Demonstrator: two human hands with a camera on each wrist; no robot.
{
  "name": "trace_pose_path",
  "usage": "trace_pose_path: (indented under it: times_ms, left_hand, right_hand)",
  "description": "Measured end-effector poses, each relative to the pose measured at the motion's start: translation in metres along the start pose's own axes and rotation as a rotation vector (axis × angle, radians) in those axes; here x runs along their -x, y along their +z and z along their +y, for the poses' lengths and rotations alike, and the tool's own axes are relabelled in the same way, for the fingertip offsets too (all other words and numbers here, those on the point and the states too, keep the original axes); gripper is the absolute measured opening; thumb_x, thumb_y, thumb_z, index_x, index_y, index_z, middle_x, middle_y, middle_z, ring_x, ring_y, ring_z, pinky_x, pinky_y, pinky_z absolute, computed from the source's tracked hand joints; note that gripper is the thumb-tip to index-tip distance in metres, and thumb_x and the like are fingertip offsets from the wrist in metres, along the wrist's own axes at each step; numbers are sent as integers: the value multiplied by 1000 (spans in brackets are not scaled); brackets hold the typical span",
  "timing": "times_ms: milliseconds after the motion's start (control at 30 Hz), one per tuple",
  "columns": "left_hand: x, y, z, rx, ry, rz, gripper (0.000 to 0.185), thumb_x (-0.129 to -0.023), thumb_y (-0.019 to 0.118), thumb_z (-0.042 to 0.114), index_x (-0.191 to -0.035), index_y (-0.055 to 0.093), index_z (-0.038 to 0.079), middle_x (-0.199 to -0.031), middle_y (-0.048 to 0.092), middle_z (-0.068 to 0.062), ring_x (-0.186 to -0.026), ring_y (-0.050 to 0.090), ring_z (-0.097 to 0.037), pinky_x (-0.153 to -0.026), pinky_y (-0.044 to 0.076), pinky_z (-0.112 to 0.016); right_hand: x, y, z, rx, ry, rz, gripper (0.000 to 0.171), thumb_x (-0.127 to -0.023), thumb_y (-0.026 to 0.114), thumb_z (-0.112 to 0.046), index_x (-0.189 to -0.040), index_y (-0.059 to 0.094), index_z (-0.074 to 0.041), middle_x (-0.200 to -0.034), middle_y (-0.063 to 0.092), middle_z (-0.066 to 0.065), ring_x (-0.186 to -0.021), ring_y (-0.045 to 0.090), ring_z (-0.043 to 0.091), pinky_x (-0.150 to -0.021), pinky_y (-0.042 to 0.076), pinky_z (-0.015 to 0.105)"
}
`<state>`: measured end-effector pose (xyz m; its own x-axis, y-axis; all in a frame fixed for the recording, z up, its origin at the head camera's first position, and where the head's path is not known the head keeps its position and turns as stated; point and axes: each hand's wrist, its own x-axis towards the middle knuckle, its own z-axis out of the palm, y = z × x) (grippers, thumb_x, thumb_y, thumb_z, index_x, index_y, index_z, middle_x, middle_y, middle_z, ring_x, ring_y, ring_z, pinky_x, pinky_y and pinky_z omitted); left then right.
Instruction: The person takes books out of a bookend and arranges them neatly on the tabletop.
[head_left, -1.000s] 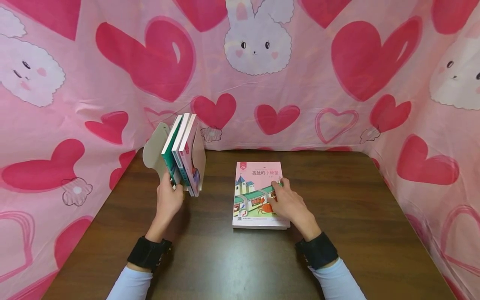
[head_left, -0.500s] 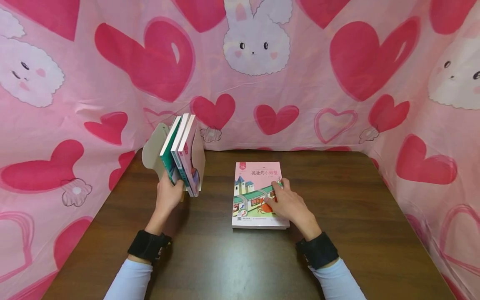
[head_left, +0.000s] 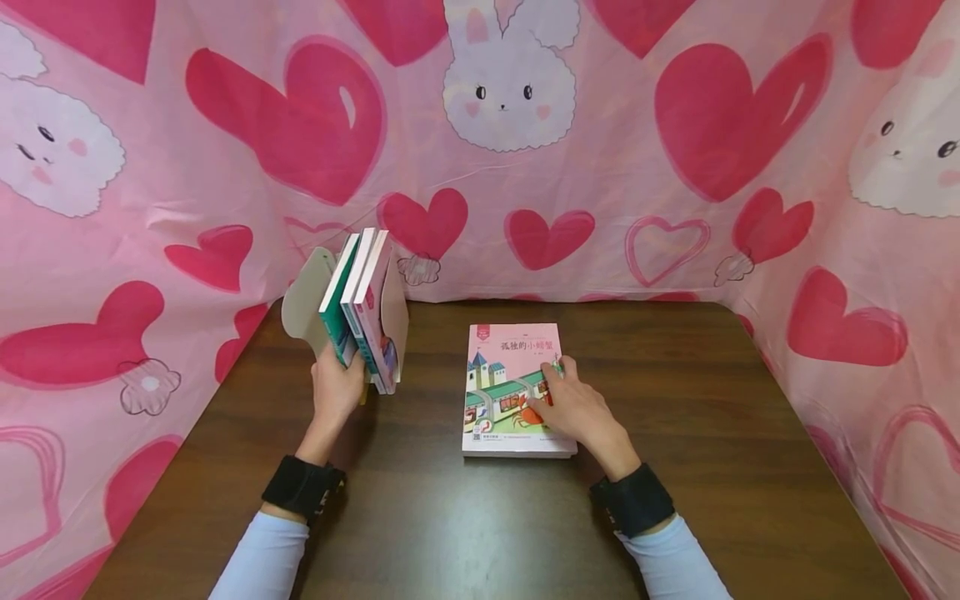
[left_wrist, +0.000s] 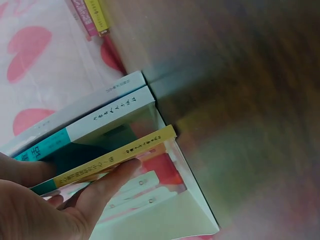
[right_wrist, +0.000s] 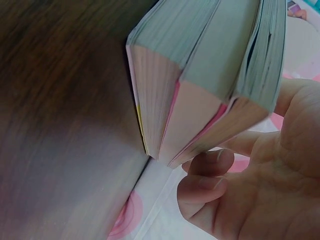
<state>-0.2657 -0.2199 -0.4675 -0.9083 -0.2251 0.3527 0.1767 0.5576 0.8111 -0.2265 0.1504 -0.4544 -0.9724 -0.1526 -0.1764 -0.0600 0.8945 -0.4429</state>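
Note:
In the head view, my left hand is at the front of a cream book stand holding three upright books. It pinches the green book; in the left wrist view its yellow spine lies between thumb and fingers. Beside it stand a book with a white and teal spine and a pink book. My right hand rests on the right side of a stack of books, topped by a pink storybook with a crab. Three thick page blocks show in the right wrist view, the fingers loosely bent beside them.
The dark wooden table lies under both hands. Pink curtains with hearts and rabbits close in the back and sides. The stand is near the table's back left corner, the stack around the middle.
The left hand has shifted slightly at the green book, and a bit of yellow spine now shows below it. The right hand and stack keep their places; the head view drifts a little.

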Motion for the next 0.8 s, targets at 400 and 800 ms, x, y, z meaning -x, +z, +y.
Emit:
trace_pose_path:
  times_ms: [400,800]
  left_hand:
    - [0,-5,7,39,-22,-27,44,-109,54,11,-150,49,-4,-143,59,-29,-123,62,-51,-99,50,-66]
    - [5,-11,11,53,-65,-4,45,-110,55,15,-150,50,-6,-145,58,-30,-127,60,-50,-104,47,-65]
  right_hand:
    - [0,-1,1,-12,-1,0,79,-100,71,-40,-161,38,-2,-165,19,31,-108,60,46,-94,52,64]
    - [1,1,1,-10,10,0,82,-99,72,-40,-162,36,-2,-164,20,31,-108,60,45,-94,52,64]
